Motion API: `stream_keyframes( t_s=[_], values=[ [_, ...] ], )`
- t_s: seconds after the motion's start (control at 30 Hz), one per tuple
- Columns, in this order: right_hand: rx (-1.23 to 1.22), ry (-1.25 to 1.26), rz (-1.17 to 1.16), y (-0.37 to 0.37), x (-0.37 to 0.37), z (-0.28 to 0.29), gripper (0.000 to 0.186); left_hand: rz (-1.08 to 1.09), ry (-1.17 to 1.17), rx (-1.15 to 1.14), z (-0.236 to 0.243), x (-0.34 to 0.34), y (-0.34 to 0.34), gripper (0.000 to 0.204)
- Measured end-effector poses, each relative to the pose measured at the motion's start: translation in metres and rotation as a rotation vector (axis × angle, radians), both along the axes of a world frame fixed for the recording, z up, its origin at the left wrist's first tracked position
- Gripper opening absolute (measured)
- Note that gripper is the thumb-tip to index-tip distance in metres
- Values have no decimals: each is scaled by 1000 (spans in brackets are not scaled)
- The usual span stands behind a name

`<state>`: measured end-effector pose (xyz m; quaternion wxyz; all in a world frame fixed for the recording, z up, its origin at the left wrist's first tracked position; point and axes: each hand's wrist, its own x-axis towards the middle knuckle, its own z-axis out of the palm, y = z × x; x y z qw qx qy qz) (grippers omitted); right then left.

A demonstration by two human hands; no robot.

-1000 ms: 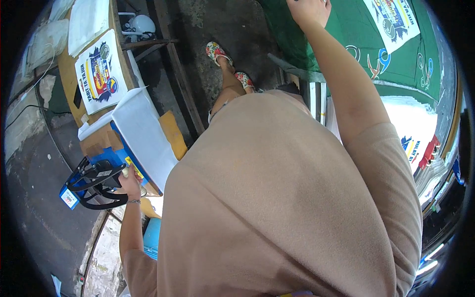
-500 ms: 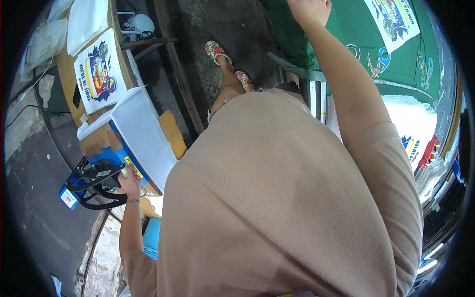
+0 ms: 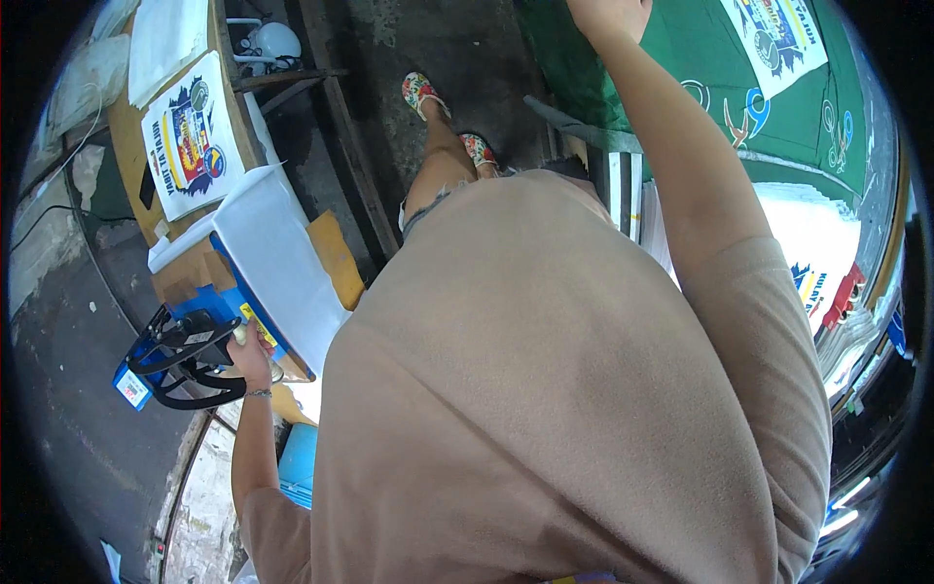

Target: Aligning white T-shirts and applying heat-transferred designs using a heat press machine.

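My left hand point(image 3: 251, 358) is wrapped round a cream handle point(image 3: 240, 334) on a black-and-blue device point(image 3: 180, 355) with black looped hoses or cables, at the near end of the left table. Beside it are brown cardboard point(image 3: 185, 277) and a white sheet point(image 3: 277, 273). My right hand point(image 3: 613, 15) reaches the top edge of the picture over a green printed cloth point(image 3: 798, 146); its fingers are mostly cut off. A white printed sheet point(image 3: 773, 39) lies on that cloth.
The left table point(image 3: 136, 127) carries more printed sheets point(image 3: 193, 136). A white rounded appliance point(image 3: 277, 44) sits beside a metal frame point(image 3: 326, 117). My feet in flowered clogs stand on the dark floor point(image 3: 389, 39). Stacked white sheets point(image 3: 798, 214) lie at right; a light-blue bin point(image 3: 300, 457) is lower left.
The surroundings have shifted slightly up in the picture, and less of my right hand's fingers shows. My left hand keeps the same hold on the handle.
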<state>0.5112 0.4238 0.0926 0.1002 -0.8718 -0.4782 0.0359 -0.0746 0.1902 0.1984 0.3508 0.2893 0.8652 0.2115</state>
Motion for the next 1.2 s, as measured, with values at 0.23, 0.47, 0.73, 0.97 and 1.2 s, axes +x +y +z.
stream_keyframes(
  t_s=[0.23,0.47,0.73,0.97,1.2],
  values=[
    [-5,17,-11,1,1,1,71,13,-24,-6,-1,-2,-1,25],
    [10,9,0,0,3,-4,72,65,26,-38,-3,-4,-2,19],
    [-9,27,-12,1,4,-3,72,7,71,-59,-2,-4,0,19],
    [-11,32,-20,2,3,-1,72,-10,61,-52,5,8,4,24],
    [-22,13,-16,2,4,-1,73,-22,124,-104,7,13,5,22]
  ],
)
